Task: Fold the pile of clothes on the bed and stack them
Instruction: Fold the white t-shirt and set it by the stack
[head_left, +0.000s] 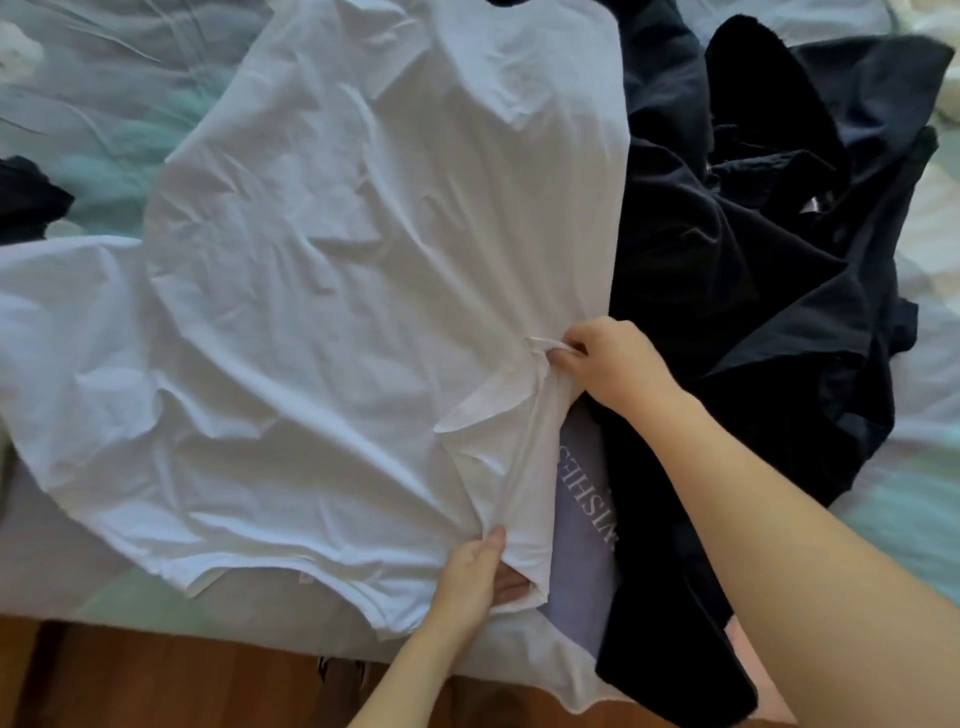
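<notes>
A large white T-shirt (337, 270) lies spread over the bed, wrinkled. At the shirt's right side its sleeve is bunched up. My right hand (608, 364) pinches the top edge of that sleeve. My left hand (475, 577) grips the sleeve's lower end near the bed's front edge. A pile of dark navy and black clothes (753, 270) lies just right of the shirt, under my right forearm. A lavender garment (582, 525) with pale lettering shows between the white shirt and the dark pile.
The bed has a pale blue and teal sheet (104, 104). Another dark garment (26, 197) lies at the left edge. A white cloth (57, 291) lies under the shirt at left. Wooden floor (156, 675) runs along the bed's front edge.
</notes>
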